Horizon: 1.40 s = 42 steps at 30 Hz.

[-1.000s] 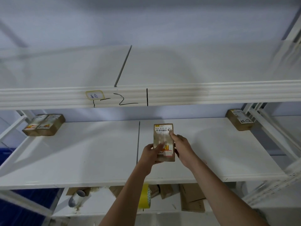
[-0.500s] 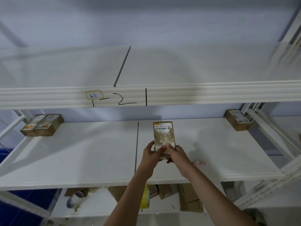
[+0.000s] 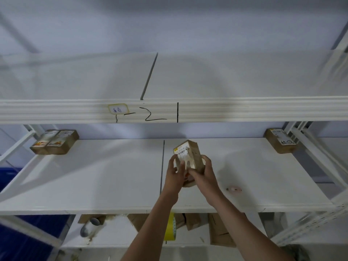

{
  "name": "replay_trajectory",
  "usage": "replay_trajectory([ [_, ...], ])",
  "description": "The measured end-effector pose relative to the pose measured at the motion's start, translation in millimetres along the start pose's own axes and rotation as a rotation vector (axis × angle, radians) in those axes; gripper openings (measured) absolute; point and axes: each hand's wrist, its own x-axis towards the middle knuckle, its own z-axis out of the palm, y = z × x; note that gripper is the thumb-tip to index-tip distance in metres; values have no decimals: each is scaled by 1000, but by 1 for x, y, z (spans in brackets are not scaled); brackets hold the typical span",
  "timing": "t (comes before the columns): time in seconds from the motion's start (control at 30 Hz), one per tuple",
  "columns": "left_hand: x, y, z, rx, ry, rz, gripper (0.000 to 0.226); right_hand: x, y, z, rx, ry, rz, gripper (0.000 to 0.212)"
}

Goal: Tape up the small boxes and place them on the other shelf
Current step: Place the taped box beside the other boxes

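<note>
Small box in both hands, tape being pressed flat

Small cardboard box sits tilted above the middle shelf, left hand gripping its labelled face, right hand wrapped round its lower right side. My guess: the tape is being smoothed down (glossy film shows over the label), so next comes setting it on a shelf. Finished boxes sit at ten o'clock and two o'clock: brown, blocky, matte card. A yellow tape roll stands at six o'clock, below.
</note>
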Motion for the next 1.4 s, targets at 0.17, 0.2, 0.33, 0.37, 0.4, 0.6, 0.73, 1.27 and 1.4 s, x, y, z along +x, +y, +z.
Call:
replay_trajectory([
  [0.17,-1,8,-33,-126,66,-85,43,2,-5,32,66,-69,13,55],
  [0.2,-3,9,-43,-126,82,-68,40,2,-6,41,66,-95,13,58],
  [0.33,-12,10,-89,-103,186,-11,34,-1,-13,82,63,-160,31,61],
  [0.37,-15,10,-101,-93,208,-7,32,-3,-14,93,40,-166,31,55],
  [0.4,-17,9,-112,-83,231,-3,31,-5,-15,105,28,-167,22,48],
  [0.6,-16,8,-162,17,318,19,28,-14,-28,162,-84,-183,-36,43],
  [0.73,-17,12,-176,42,387,25,29,-15,-38,176,-184,-229,-81,49],
  [1.27,-11,31,-261,85,602,26,27,4,-53,273,-299,-477,-130,52],
  [1.4,-4,29,-307,80,597,44,30,0,-61,315,-305,-478,-128,50],
])
